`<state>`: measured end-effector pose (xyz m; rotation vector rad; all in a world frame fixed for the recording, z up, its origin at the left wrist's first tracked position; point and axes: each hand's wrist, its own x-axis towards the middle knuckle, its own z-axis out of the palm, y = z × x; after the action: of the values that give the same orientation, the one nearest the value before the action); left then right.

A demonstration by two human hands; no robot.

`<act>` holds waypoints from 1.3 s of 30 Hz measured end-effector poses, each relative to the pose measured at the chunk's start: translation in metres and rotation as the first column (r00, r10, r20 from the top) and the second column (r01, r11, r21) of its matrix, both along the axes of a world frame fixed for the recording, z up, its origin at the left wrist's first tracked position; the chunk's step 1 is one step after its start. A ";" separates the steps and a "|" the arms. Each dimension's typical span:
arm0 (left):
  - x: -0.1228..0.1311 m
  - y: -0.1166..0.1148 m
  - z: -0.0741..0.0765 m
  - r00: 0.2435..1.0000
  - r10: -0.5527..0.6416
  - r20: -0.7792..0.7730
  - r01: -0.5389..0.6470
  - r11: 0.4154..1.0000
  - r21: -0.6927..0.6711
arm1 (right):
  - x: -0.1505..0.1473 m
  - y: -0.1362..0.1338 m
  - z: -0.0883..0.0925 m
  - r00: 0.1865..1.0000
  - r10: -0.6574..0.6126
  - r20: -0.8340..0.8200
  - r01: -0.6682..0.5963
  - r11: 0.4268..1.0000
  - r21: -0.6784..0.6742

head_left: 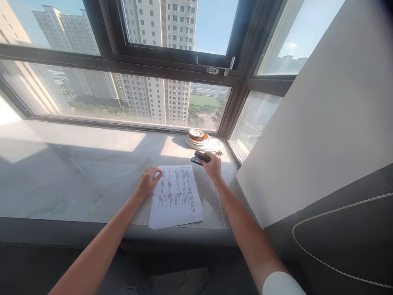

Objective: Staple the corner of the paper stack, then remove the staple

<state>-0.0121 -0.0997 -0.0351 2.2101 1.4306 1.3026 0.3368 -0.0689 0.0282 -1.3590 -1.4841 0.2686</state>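
Note:
Printed paper [176,192] lies on the grey window ledge, its near edge reaching the ledge's front edge. It may be more than one sheet. At its upper left edge, my left hand [149,181] holds the paper with curled fingers and thumb. My right hand [212,166] is wrapped around a black stapler [200,157], just beyond the paper's upper right corner. The stapler's front end points left, and its jaw looks parted from its base. A gap separates the stapler from the paper.
Behind the stapler, a round stack with an amber ring [198,138] stands by the window corner, with small bits [218,152] beside it. The window frame [172,67] borders the ledge at the back. A white wall [319,123] slants along the right, where a beaded cord [307,246] hangs.

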 end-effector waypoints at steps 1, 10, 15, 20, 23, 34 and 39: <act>0.001 -0.001 -0.002 1.000 0.017 -0.025 -0.017 1.000 -0.002 | -0.001 0.002 -0.002 0.999 -0.032 -0.007 0.032 0.999 -0.021; 0.008 0.026 -0.012 0.979 0.027 -0.203 -0.031 0.999 -0.016 | -0.001 0.031 -0.007 0.997 -0.021 0.078 0.026 0.997 -0.067; 0.012 0.080 -0.002 0.981 0.015 -0.192 -0.022 0.999 -0.034 | -0.005 0.042 -0.016 0.986 -0.011 0.163 0.007 1.000 0.021; 0.020 0.097 -0.006 0.977 -0.033 -0.211 0.026 0.999 -0.035 | -0.008 0.046 -0.036 0.946 0.044 0.322 -0.065 0.996 0.053; 0.023 0.098 -0.009 0.972 -0.125 -0.201 0.117 0.992 -0.050 | -0.007 0.051 -0.040 0.952 0.071 0.296 -0.095 0.993 0.069; 0.050 0.067 0.017 0.870 -0.297 -0.394 0.227 0.950 -0.214 | 0.000 0.048 -0.039 0.872 0.230 0.432 -0.240 0.970 -0.031; 0.057 0.062 0.021 0.865 -0.373 -0.336 0.276 0.912 -0.304 | 0.002 0.054 -0.043 0.881 0.313 0.355 -0.318 0.947 -0.046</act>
<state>0.0450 -0.0374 -0.0137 2.4820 1.1708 0.5612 0.3392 -0.0149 -0.0147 -1.1914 -2.0171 0.2219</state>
